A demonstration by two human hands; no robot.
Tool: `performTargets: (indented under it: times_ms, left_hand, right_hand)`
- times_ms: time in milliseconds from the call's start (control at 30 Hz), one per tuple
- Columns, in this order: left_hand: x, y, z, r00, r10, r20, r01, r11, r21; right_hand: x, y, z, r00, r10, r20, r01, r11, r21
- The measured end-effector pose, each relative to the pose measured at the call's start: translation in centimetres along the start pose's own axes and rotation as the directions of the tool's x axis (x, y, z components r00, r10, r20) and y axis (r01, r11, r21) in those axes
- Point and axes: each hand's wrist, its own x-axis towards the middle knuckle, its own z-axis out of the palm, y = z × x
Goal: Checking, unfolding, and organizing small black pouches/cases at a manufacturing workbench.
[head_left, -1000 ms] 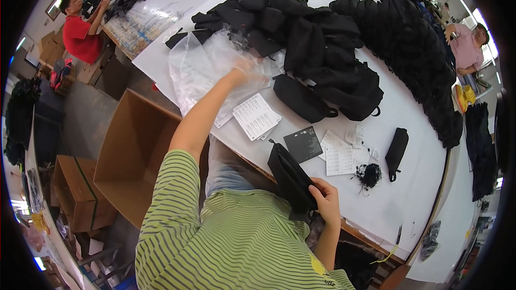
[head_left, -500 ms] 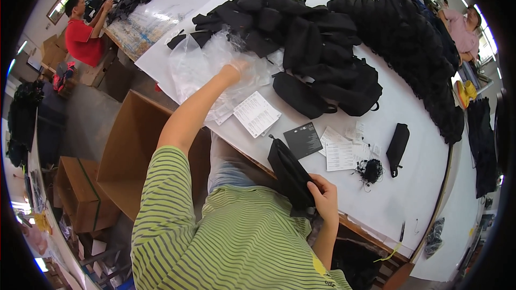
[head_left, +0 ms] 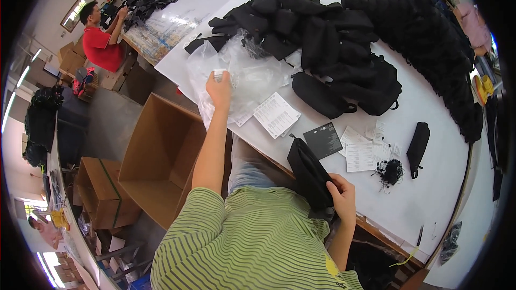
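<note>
My left hand [head_left: 219,89] is stretched out over the left part of the white table [head_left: 430,193] and pinches the edge of a clear plastic bag [head_left: 252,75] from a crumpled stack. My right hand [head_left: 342,197] stays close to my body at the table's near edge, gripping a black pouch [head_left: 308,176] that stands up from it. A black card [head_left: 322,140] and a white printed sheet [head_left: 276,114] lie flat between the two hands.
A heap of black bags [head_left: 344,48] fills the table's far side. A slim black pouch [head_left: 417,145], white leaflets [head_left: 361,154] and a tangle of black cords [head_left: 390,172] lie at right. An open cardboard box [head_left: 161,156] stands below left. A person in red [head_left: 99,43] works at the far left.
My left hand has pulled back toward me and to the left, lifting a clear plastic bag by its edge. My right hand keeps the black pouch in place.
</note>
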Motion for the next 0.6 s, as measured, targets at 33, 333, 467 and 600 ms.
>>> performTargets:
  times_ms: [33, 333, 467, 600]
  left_hand:
    - [0.2, 0.0, 0.0, 1.0, -0.002, 0.004, 0.002, 1.0, 0.004]
    - [-2.2, 9.8, 5.1, 0.985, 0.008, 0.17, 0.087, 0.834, -0.545]
    - [-9.3, 14.2, 10.6, 0.874, 0.205, 0.44, 0.13, 0.775, -0.619]
    - [-19.0, 17.2, 15.7, 0.482, 0.362, 0.798, 0.205, 0.838, -0.505]
  right_hand:
    - [0.0, -0.2, 0.0, 1.0, -0.025, -0.007, 0.025, 1.0, 0.007]
    - [-0.5, -1.1, -1.0, 1.0, -0.026, 0.01, 0.027, 0.996, -0.088]
    - [-1.0, -2.9, -2.3, 1.0, -0.021, -0.023, 0.016, 0.979, -0.202]
    - [-2.4, -2.8, -3.6, 0.99, -0.091, -0.109, 0.06, 0.962, -0.265]
